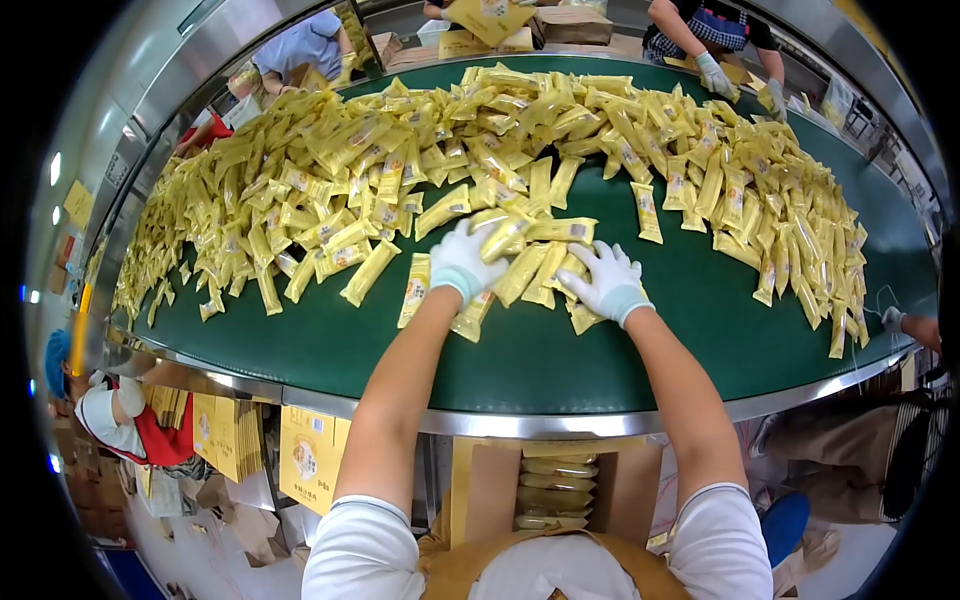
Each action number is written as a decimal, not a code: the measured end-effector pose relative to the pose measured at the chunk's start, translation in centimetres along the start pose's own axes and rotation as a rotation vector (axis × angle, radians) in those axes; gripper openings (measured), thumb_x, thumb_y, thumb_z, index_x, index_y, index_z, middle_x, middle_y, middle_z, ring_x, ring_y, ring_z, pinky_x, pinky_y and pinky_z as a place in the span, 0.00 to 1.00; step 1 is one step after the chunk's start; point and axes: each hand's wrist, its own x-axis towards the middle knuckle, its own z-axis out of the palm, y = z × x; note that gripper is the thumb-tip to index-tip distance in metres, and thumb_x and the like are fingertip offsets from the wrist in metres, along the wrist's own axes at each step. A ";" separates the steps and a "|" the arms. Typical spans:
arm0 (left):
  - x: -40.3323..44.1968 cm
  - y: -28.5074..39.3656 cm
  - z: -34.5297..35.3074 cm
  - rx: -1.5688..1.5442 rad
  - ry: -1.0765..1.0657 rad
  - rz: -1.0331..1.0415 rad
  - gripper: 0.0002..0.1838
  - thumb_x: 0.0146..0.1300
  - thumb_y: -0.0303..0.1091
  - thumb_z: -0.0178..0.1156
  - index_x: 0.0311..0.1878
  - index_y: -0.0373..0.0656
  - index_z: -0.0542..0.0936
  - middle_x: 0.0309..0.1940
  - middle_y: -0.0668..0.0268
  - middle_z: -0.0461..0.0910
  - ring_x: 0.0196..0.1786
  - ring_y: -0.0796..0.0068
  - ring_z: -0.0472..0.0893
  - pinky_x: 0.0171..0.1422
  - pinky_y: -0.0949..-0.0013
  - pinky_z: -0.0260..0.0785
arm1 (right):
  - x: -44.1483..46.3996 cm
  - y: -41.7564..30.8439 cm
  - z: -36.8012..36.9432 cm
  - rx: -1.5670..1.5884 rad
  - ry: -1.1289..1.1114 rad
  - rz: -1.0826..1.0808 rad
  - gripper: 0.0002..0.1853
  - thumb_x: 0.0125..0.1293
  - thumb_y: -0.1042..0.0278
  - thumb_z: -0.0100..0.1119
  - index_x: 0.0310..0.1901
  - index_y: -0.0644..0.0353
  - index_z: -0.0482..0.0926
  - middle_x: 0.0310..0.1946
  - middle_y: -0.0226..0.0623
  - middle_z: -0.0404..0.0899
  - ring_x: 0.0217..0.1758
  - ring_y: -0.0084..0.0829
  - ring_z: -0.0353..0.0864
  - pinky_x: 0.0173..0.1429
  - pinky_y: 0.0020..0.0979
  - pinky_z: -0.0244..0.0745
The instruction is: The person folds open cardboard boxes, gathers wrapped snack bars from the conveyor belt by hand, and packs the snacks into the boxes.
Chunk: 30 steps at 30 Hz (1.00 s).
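Observation:
Both hands wear white gloves and rest on yellow wrapped packets on a green table surface (520,380). My left hand (466,258) lies at the left side of a small cluster of packets (522,272), its fingers bent over them. On the cluster's right side is my right hand (606,280), with its fingers spread over the packets. One packet (562,230) lies crosswise between the hands. Just beyond, a large heap of the same packets (400,150) stretches across the surface. Whether either hand grips a packet is hidden by the gloves and the cluster.
Below the metal edge (520,425) stands an open carton (490,490) with stacked packets inside. Flat yellow cartons (308,458) are at the lower left. Across the table, gloved co-workers' hands (715,76) touch packets; other people stand at both sides.

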 end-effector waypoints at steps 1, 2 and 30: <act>-1.1 0.8 0.2 -0.012 0.036 0.060 0.39 0.53 0.58 0.65 0.71 0.64 0.73 0.73 0.55 0.67 0.66 0.50 0.76 0.69 0.52 0.71 | -0.9 -0.1 0.1 -0.007 0.024 0.016 0.39 0.63 0.23 0.49 0.71 0.34 0.72 0.73 0.41 0.65 0.77 0.60 0.59 0.73 0.70 0.49; -2.1 1.3 0.4 0.015 0.022 0.094 0.38 0.54 0.57 0.64 0.71 0.64 0.73 0.73 0.55 0.67 0.67 0.51 0.75 0.68 0.52 0.71 | -2.0 -0.2 0.2 -0.016 0.050 0.033 0.39 0.63 0.24 0.49 0.71 0.35 0.72 0.73 0.42 0.66 0.76 0.60 0.61 0.73 0.70 0.50; -16.7 3.1 -6.5 -0.218 -0.062 0.204 0.27 0.55 0.40 0.72 0.57 0.44 0.78 0.53 0.55 0.77 0.58 0.51 0.78 0.65 0.57 0.72 | -19.5 7.1 -4.7 0.315 0.093 -0.174 0.24 0.53 0.61 0.76 0.51 0.58 0.81 0.49 0.47 0.81 0.54 0.49 0.80 0.58 0.44 0.74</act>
